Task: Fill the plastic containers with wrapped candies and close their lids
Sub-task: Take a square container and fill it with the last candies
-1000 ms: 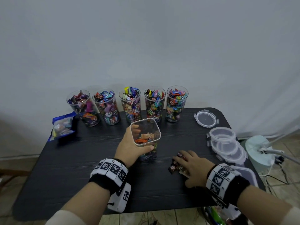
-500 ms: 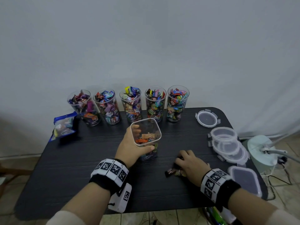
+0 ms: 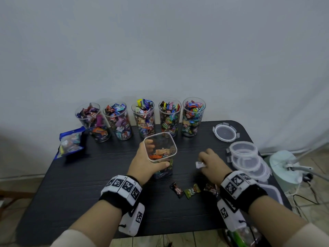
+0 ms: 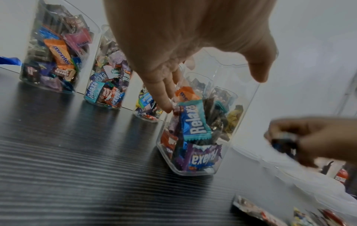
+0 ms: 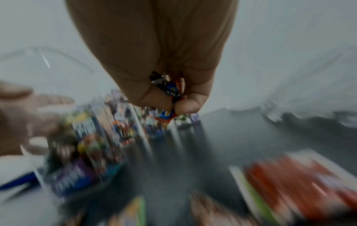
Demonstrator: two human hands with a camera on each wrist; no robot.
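A clear square plastic container (image 3: 161, 154) stands upright mid-table, partly filled with wrapped candies (image 4: 195, 122). My left hand (image 3: 147, 161) grips its side, fingers behind and thumb in front. My right hand (image 3: 211, 162) hovers to the right of the container, above the table, its fingers curled round a bunch of wrapped candies (image 5: 170, 88). Three loose candies (image 3: 192, 189) lie on the table below that hand. The right wrist view is blurred.
Five tall clear cups (image 3: 142, 118) full of candies line the back edge. A blue candy bag (image 3: 71, 141) lies at the left. A round lid (image 3: 225, 131), stacked round tubs (image 3: 246, 155) and a rectangular lid (image 3: 272, 191) sit at the right edge.
My right hand lifted off the table with candies and moved up and away toward the container's height, leaving three candies behind. The left hand kept hold of the container.
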